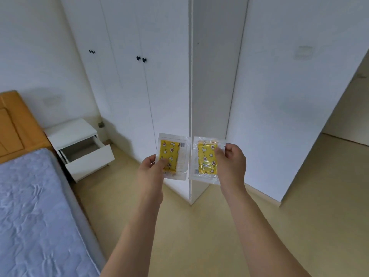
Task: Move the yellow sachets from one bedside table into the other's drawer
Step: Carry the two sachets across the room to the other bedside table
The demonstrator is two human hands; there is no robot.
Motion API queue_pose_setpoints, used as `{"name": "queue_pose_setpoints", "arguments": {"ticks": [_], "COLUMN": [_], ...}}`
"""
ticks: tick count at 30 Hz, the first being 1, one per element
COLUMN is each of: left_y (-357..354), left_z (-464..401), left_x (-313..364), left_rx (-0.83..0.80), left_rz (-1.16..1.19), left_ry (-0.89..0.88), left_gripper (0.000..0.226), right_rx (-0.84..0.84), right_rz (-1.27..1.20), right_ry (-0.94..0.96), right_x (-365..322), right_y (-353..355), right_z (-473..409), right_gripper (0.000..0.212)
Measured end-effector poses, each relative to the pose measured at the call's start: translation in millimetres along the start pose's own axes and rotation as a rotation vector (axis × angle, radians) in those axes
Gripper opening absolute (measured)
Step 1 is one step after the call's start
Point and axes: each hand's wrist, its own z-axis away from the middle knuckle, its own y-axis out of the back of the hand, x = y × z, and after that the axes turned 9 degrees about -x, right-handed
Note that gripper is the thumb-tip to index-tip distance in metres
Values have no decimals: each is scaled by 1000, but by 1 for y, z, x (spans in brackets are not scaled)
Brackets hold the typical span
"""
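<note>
The wardrobe (pixel 159 76) fills the far wall, its white doors running down to the tan floor (pixel 219 236). The bed (pixel 30 206), with a grey-blue mattress and an orange wooden headboard (pixel 14 124), takes up the lower left. Between the headboard and the wardrobe stands a white bedside table (pixel 71 130), and its drawer (pixel 87 156) is pulled out, the front panel facing the room.

That drawer lies to the left of both hands and farther off, well apart from them, so the coming move is probably a carry leftward and forward, then down. The left hand (pixel 151 170) is the nearer one to the drawer.

Each hand holds one sachet upright, long axis roughly vertical, the two packets just beside each other at mid-frame. The left hand pinches the lower left corner of the left sachet (pixel 172 155), thumb on the front face and fingers behind. The right hand (pixel 231 162) pinches the right edge of the right sachet (pixel 205 158), thumb across the front. Both packets are yellow with star and moon prints inside clear wrappers.

The inside of the drawer is only partly visible; a grey floor shows, but I cannot tell whether anything lies in it. The other bedside table is out of view. The fingers behind the sachets are hidden.
</note>
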Motion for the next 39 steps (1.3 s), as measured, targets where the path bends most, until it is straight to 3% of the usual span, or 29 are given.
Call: {"name": "queue_pose_setpoints", "arguments": {"ticks": [8, 19, 28, 35, 39], "left_y": [1, 50, 156, 276, 342], "left_z": [-190, -413, -580, -659, -724], "left_x": [43, 72, 134, 163, 169], "left_rx": [118, 260, 508, 730, 769], "left_rz": [-10, -52, -113, -74, -66], "left_ry": [-96, -135, -192, -200, -138], "left_gripper": [10, 4, 5, 11, 10], "right_rx": [-134, -345, -578, -810, -851], "right_rz": [-17, -70, -111, -68, -34], "right_ry": [13, 17, 28, 12, 11], "right_x": [-9, 12, 3, 8, 25], "right_y": [-134, -339, -563, -732, -827], "right_z": [-176, -344, -450, -463, -469], "right_gripper": [4, 3, 7, 8, 6]}}
